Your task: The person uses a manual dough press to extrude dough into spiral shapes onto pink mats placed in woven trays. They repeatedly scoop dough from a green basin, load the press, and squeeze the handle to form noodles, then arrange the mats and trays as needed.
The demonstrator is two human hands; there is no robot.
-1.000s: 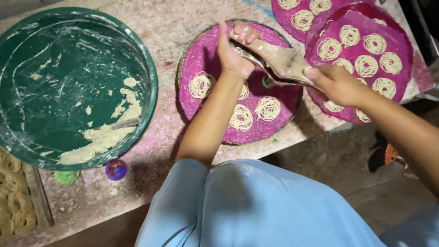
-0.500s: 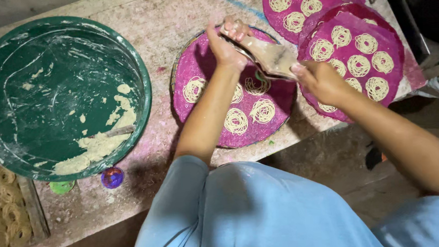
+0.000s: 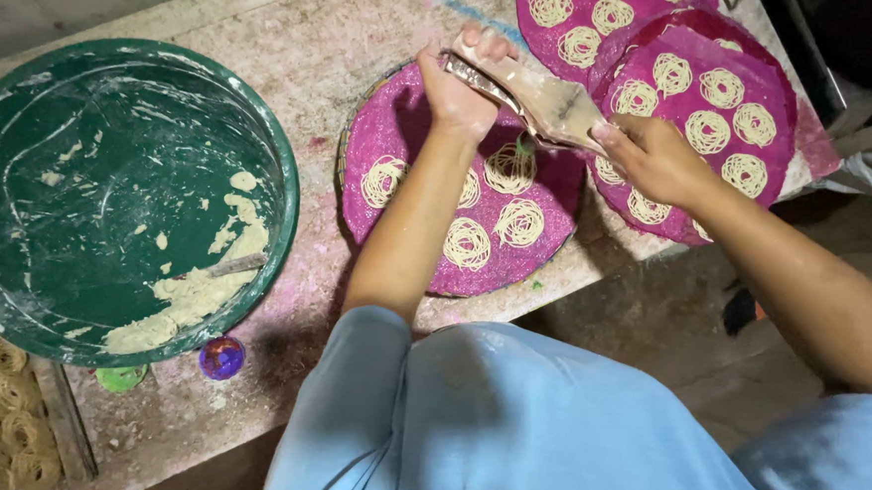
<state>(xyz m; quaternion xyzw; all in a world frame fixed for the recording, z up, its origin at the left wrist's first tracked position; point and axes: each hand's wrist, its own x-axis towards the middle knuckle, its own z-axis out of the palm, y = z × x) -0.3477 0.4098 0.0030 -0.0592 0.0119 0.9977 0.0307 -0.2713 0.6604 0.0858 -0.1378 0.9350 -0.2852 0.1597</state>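
Both hands grip a dough-smeared wooden press above a round, woven magenta tray dotted with pale noodle coils. The left hand clasps its far end, the right hand its near end. Its long axis slants from upper left to lower right. A green basin with dough scraps sits on the rough surface.
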